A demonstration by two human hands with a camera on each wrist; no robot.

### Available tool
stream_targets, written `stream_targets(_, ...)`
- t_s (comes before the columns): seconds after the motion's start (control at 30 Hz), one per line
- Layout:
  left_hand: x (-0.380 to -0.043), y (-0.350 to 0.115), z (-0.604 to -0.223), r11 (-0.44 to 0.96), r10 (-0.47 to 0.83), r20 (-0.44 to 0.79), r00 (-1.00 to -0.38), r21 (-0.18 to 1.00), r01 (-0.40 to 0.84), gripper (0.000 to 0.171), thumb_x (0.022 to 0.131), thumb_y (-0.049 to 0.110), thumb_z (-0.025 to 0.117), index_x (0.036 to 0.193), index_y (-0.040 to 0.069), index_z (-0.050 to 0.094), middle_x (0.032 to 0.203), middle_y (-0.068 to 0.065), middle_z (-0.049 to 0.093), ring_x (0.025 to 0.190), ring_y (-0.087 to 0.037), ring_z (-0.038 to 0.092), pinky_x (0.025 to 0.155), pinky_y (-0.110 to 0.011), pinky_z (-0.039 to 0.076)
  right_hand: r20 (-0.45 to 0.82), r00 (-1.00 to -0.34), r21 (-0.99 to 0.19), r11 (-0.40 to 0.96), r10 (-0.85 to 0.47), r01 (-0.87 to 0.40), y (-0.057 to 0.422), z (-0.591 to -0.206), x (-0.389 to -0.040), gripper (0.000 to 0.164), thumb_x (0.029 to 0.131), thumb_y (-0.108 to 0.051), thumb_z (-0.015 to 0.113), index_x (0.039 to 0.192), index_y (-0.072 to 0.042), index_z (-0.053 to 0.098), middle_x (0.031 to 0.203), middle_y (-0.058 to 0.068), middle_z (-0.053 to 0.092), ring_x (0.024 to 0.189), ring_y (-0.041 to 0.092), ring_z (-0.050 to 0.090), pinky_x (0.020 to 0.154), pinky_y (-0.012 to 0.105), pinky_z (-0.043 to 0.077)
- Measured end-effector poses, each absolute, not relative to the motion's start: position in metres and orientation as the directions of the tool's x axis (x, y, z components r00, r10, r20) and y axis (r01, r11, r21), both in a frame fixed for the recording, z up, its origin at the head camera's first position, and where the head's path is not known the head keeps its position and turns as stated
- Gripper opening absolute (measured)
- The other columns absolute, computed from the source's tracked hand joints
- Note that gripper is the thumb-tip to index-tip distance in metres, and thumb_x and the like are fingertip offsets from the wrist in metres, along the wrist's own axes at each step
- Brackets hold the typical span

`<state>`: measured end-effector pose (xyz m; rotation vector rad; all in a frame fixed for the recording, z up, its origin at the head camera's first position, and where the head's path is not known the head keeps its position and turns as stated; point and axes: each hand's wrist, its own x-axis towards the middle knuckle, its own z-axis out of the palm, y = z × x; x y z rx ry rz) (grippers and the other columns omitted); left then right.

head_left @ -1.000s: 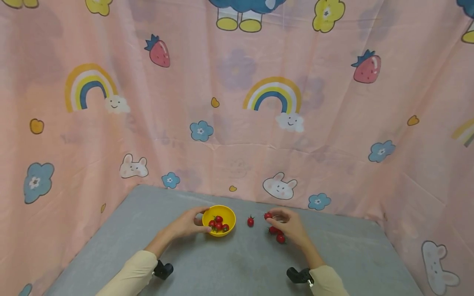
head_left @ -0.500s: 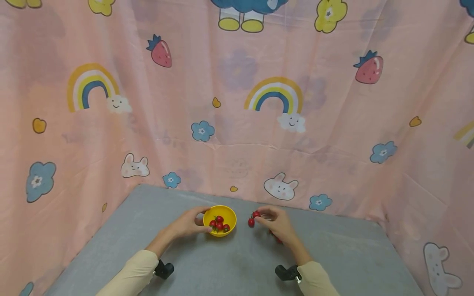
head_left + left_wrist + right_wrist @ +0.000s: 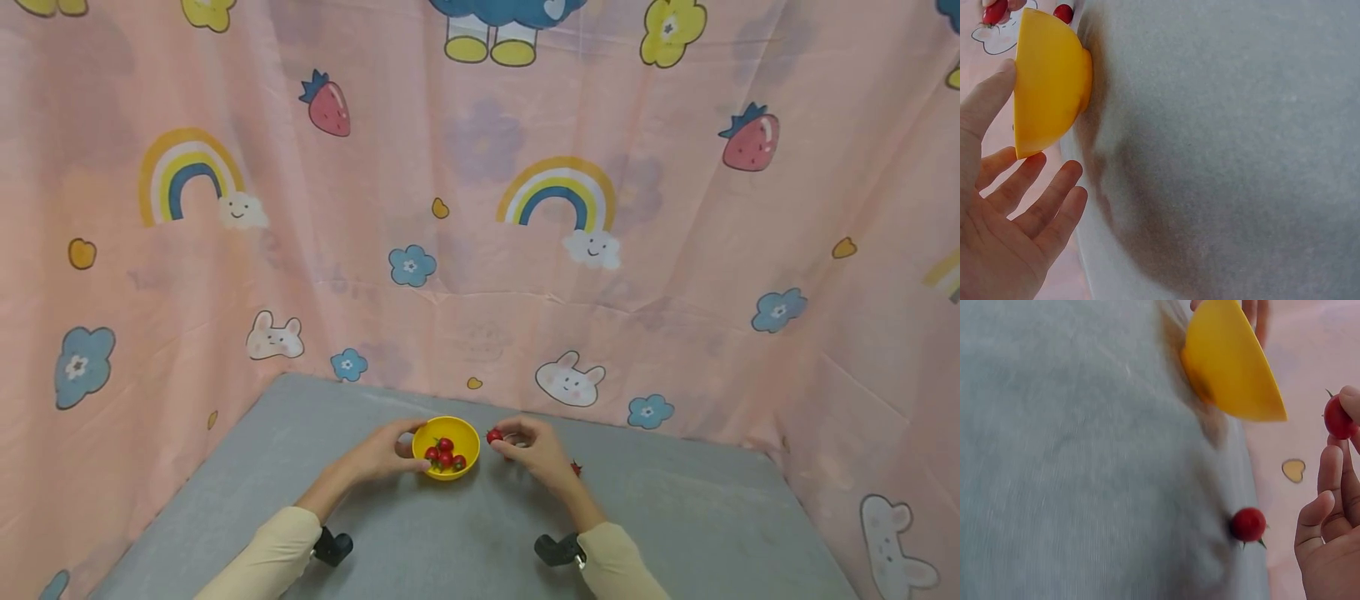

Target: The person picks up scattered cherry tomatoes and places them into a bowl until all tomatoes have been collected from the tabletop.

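Note:
My left hand holds a yellow bowl by its left side, thumb at the near rim and fingertips round the far part. Several cherry tomatoes lie inside the bowl. Just right of the rim, my right hand pinches another cherry tomato between thumb and fingertips, its green stem showing. One loose cherry tomato sits on the table below this hand, mostly hidden in the head view. Behind the right wrist a bit of another tomato peeks out.
The grey tabletop meets a pink printed curtain at the back and sides. Each wrist wears a black camera mount, like the left one and the right one.
My right hand has carried the pinched tomato leftward, from above the loose tomatoes to beside the bowl, passing over a single one. My left hand and the bowl have stayed in place.

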<state>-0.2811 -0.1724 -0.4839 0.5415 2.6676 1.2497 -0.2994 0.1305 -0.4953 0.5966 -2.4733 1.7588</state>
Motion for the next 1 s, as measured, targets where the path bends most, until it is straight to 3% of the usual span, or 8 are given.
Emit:
stream_targets(0.6,-0.282,-0.173,-0.486,0.597,0.376,0.0,-0.926,0.764,0.242,0.076,0.087,0.031,0.083,0.149,0.005,0.048,0.137,-0.017,0.055,0.108,-0.031,0.064,0.092,-0.046,0.055,0.255,-0.885,-0.892,0.258,-0.389,-0.37,0.1,-0.494,-0.306,0.023,0.092,-0.017,0.078,0.112,-0.006,0.073,0.105,0.003,0.073,0.091,0.023,0.065,0.082,0.028,0.056)
stream_targets(0.87,-0.282,-0.174,-0.485,0.585,0.393,0.012,-0.919,0.768,0.261,0.075,0.088,0.028,0.083,0.148,0.002,0.048,0.137,-0.019,0.055,0.105,-0.031,0.065,0.09,-0.046,0.056,0.248,-0.888,-0.906,0.233,-0.387,-0.354,0.103,-0.494,-0.306,0.023,0.093,-0.009,0.075,0.113,0.003,0.07,0.108,0.017,0.07,0.093,0.033,0.064,0.078,0.025,0.055)
stream_targets(1.0,-0.283,-0.174,-0.485,0.585,0.393,0.011,-0.919,0.768,0.26,0.075,0.088,0.028,0.083,0.148,0.001,0.048,0.137,-0.019,0.055,0.104,-0.029,0.065,0.09,-0.045,0.056,0.249,-0.891,-0.903,0.243,-0.379,-0.356,0.113,-0.496,-0.306,0.024,0.094,-0.006,0.074,0.114,0.006,0.069,0.108,0.018,0.069,0.091,0.034,0.064,0.075,0.026,0.054)
